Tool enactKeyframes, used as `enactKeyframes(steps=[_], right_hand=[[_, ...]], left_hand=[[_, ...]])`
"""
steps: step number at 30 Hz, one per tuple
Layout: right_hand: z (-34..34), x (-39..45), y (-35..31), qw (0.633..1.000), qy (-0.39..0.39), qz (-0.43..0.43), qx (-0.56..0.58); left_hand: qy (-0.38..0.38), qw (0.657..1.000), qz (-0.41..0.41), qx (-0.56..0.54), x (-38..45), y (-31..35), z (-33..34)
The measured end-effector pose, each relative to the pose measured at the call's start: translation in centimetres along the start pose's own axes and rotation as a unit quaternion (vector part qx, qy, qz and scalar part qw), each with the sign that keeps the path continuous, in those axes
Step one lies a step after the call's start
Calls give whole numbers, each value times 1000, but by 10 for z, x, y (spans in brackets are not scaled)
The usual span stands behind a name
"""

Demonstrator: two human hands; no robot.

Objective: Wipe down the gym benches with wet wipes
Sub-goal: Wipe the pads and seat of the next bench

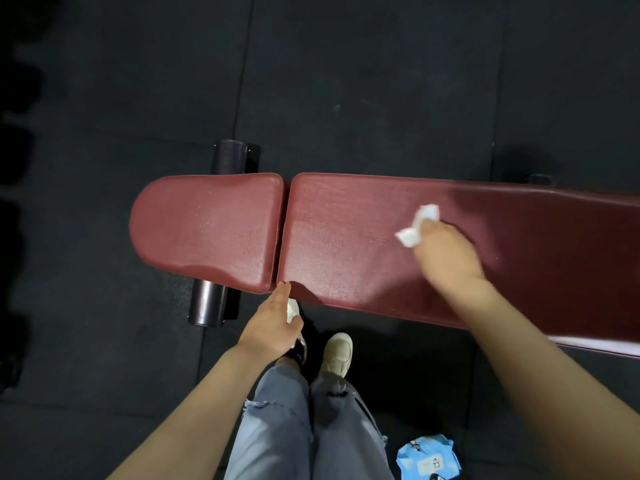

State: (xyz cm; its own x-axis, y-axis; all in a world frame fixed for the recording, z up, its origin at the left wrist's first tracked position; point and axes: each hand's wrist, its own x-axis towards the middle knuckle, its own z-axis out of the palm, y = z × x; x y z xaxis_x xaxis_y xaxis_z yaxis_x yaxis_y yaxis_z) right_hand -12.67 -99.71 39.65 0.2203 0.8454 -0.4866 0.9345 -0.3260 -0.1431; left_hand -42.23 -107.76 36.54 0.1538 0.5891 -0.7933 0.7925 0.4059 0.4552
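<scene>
Here, seen from the head, the right hand grips a crumpled wipe on the bench, whose length runs left-right; most unwiped pad looks leftward of it. The left hand, fingers relaxed, touches the bench's near edge.

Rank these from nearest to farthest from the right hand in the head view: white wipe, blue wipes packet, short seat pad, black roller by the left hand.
From the right hand:
1. White wipe, held in its fingers.
2. Short seat pad, left across the gap.
3. Blue wipes packet on the floor below and black roller far left: too close to call.
</scene>
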Motion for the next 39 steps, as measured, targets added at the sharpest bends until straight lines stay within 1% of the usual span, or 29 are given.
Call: enactKeyframes(steps=[2, 3, 5, 6, 7, 8, 10, 12, 14, 16, 17, 19, 20, 21, 23, 25, 27, 29, 30, 32, 34, 35, 36, 37, 39], right_hand=[[-16, -30, 49, 995, 29, 88, -36], [-20, -41, 62, 992, 40, 111, -45], [-12, -50, 61, 988, 49, 138, -40], [-4, -46, 49, 988, 52, 144, -29], [6, -39, 31, 990, 53, 133, -19], [17, -29, 7, 992, 48, 113, -7], [46, -8, -54, 998, 11, 60, 20], [70, 6, -119, 999, -31, -26, -7], [83, 9, -164, 986, -106, -124, -26], [80, 4, -174, 962, -101, -235, -96], [76, 3, -167, 957, -88, -254, -109], [65, -1, -130, 957, -63, -261, -112], [53, -7, -108, 964, -55, -234, -110], [42, -14, -79, 974, -48, -189, -120], [17, -30, -11, 987, -2, -97, -127], [-5, -55, 47, 992, 41, -7, -117], [-10, -74, 72, 991, 56, 57, -108], [8, -76, 54, 992, 40, 84, -85], [21, -72, 32, 994, 39, 76, -62], [49, -57, -27, 1000, 22, 17, 3], [78, -34, -93, 997, -10, -37, 66], [90, -26, -124, 994, -36, -76, 76], [99, -20, -151, 988, -65, -124, 59], [104, -18, -170, 980, -86, -181, 16], [105, -15, -184, 947, -105, -283, -112]], left_hand=[[-1, 1000, 3, -8, 0, 1, 2], [-1, 1000, 6, -12, -1, 1, 3], [7, 1000, 9, -25, -1, 0, 4], [15, 999, 9, -35, -1, 0, 5], [22, 999, 7, -45, 0, -1, 6], [28, 998, 4, -56, 0, -2, 7], [38, 997, -5, -70, -1, -5, 9], [44, 997, -8, -65, 0, -8, 11], [41, 997, -15, -61, 3, -11, 11], [35, 998, -20, -56, 5, -12, 11], [32, 998, -22, -53, 5, -13, 11], [28, 998, -25, -55, 4, -15, 13], [27, 998, -26, -60, 3, -14, 15], [27, 997, -25, -66, 2, -13, 16], [28, 996, -25, -78, 1, -9, 17], [26, 996, -26, -84, 1, -6, 16], [28, 996, -22, -83, 1, -7, 16], [33, 996, -19, -86, 0, -9, 15], [36, 995, -19, -89, -1, -10, 15], [48, 995, -14, -92, -1, -11, 14], [62, 994, -7, -86, -1, -14, 12], [68, 994, -1, -81, -2, -16, 11], [72, 995, 3, -75, -2, -20, 10], [77, 994, 12, -73, -3, -22, 9], [83, 994, 21, -70, -3, -30, 7]])
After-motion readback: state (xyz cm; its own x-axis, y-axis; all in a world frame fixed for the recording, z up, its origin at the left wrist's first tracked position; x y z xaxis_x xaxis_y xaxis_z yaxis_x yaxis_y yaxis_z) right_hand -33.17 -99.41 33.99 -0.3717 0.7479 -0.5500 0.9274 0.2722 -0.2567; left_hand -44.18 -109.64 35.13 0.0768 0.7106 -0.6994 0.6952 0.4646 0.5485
